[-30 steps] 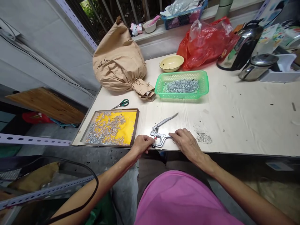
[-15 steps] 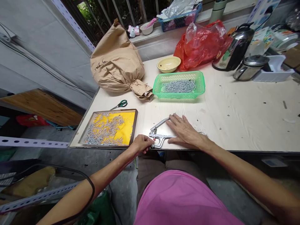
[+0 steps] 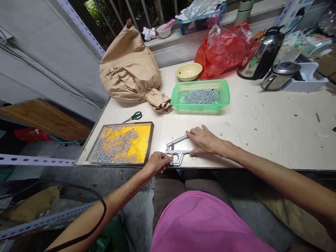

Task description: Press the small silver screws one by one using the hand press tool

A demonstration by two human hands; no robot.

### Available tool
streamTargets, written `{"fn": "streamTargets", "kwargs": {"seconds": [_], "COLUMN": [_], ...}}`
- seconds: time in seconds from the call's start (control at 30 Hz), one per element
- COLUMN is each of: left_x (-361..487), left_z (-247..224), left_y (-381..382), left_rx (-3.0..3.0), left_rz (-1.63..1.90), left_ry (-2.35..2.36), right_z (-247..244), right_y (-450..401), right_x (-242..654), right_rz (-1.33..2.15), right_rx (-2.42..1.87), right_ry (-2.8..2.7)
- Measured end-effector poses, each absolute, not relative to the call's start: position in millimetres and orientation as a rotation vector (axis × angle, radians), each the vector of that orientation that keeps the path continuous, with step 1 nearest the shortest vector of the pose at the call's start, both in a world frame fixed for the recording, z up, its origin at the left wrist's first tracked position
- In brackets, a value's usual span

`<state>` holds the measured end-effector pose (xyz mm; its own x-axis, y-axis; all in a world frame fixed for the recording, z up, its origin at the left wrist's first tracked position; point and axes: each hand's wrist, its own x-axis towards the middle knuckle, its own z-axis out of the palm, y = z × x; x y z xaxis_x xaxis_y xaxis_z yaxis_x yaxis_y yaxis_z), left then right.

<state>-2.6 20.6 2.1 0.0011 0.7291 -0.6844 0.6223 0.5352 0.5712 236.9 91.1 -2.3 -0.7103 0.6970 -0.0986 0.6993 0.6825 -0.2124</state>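
Observation:
A silver hand press tool lies at the table's front edge, its two handles spread apart. My left hand is pinched at the tool's jaw end; what its fingertips hold is too small to make out. Resting on the ends of the handles, my right hand has its fingers on the upper one and its thumb by the lower one. To the left is a shallow tray with a yellow bottom and many small metal pins. A green basket of similar metal parts stands behind the tool.
Green-handled scissors lie behind the tray. A brown paper sack, a cream bowl and a red plastic bag are at the back. A kettle and a steel pot stand at the back right.
My right hand has shifted slightly, with its fingers drawn closer together around the handle ends. The tool has moved a little left. My left hand is nearly unchanged.

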Motion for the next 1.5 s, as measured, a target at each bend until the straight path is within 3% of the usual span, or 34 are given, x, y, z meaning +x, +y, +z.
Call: {"fn": "streamTargets", "kwargs": {"seconds": [0.23,0.43,0.83,1.1,1.3,1.5], "left_x": [8.6,41.4,50.0,50.6,49.6,53.6], "left_z": [21.6,15.7,15.3,5.1,6.8,-4.6], "left_y": [11.1,35.5,64.6,56.3,54.1,24.8], "left_rx": [1.906,2.549,2.616,2.561,2.602,2.656], "left_rz": [0.212,0.081,-0.203,-0.124,-0.068,0.206], "left_ry": [1.823,1.438,1.233,1.264,1.299,1.397], "right_z": [4.4,0.0,25.0,-5.1,-0.1,-7.6], "right_y": [74.8,70.3,62.3,45.1,44.1,69.2], "right_x": [236.0,234.1,226.0,222.2,230.9,248.7], "right_rz": [-0.358,-0.374,-0.535,-0.497,-0.395,-0.451], "right_rx": [1.205,1.223,1.292,1.428,1.453,1.312], "right_ry": [2.913,2.937,2.697,2.693,2.789,3.009]}}
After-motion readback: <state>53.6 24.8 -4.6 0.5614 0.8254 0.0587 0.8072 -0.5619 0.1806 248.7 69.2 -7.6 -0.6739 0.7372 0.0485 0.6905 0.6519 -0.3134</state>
